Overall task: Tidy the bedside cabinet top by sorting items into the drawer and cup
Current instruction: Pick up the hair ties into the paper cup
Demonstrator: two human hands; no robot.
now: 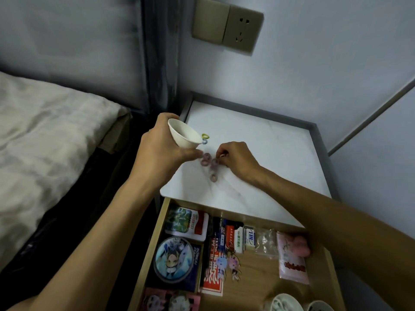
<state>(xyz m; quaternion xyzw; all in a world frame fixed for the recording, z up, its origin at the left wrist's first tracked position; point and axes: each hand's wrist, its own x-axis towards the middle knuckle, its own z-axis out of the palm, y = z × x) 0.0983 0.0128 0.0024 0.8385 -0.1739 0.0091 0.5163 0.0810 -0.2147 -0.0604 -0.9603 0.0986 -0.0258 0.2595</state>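
Note:
My left hand (161,151) holds a white paper cup (183,134) tilted over the left side of the white cabinet top (269,153), its mouth facing right and down. Several small purple hair ties (210,163) lie on the top just below the cup. A yellow and a blue hair tie (205,138) sit beside the cup's rim. My right hand (235,160) rests on the top with its fingertips pinched on a small tie right of the purple ones. The wooden drawer (258,268) below stands open.
The drawer holds cards, packets, a round badge (173,260), keychains and a pink pouch (292,259). Two white dishes (285,304) sit at its front. A bed (45,135) lies to the left. A wall socket (226,26) is above the cabinet.

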